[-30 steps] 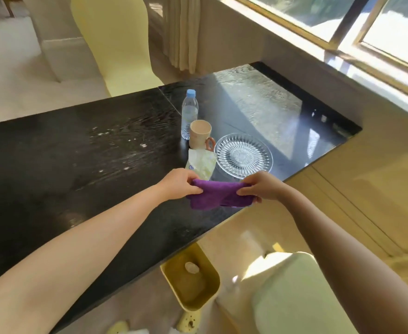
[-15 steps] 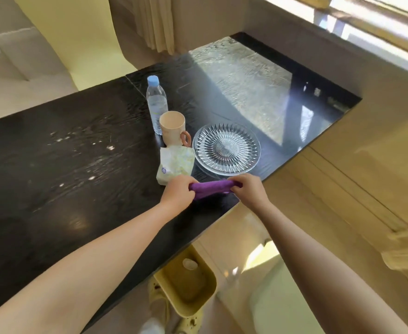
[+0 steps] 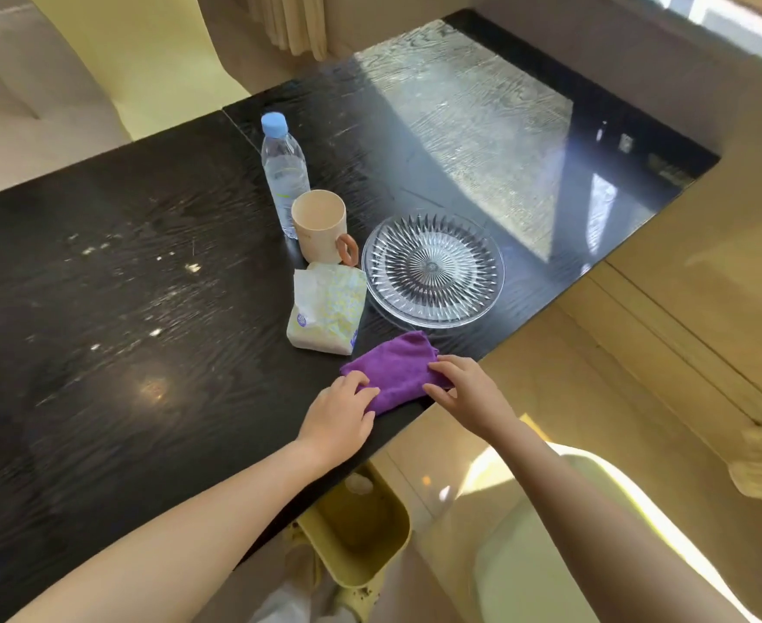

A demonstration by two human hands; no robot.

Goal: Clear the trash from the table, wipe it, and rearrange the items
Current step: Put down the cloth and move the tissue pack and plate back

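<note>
A folded purple cloth (image 3: 397, 370) lies flat on the black table (image 3: 100, 353), close to its near edge. My left hand (image 3: 338, 420) grips the cloth's left end with curled fingers. My right hand (image 3: 469, 393) pinches its right end between thumb and fingers. Just beyond the cloth sits a soft tissue pack (image 3: 329, 308). Behind that stand a beige mug (image 3: 318, 224) and a clear water bottle (image 3: 282, 164) with a blue cap. A cut-glass plate (image 3: 433, 267) rests to the right of the mug. White specks (image 3: 192, 267) dot the tabletop on the left.
A yellow bin (image 3: 361, 532) with something pale inside stands on the floor under the table's near edge. A pale chair seat (image 3: 550, 555) is below my right arm. Another yellow chair (image 3: 145, 60) stands at the far side.
The cloth, held up between both hands a second ago, has been lowered and now lies folded on the table by the edge. The camera has tilted down and closer.
</note>
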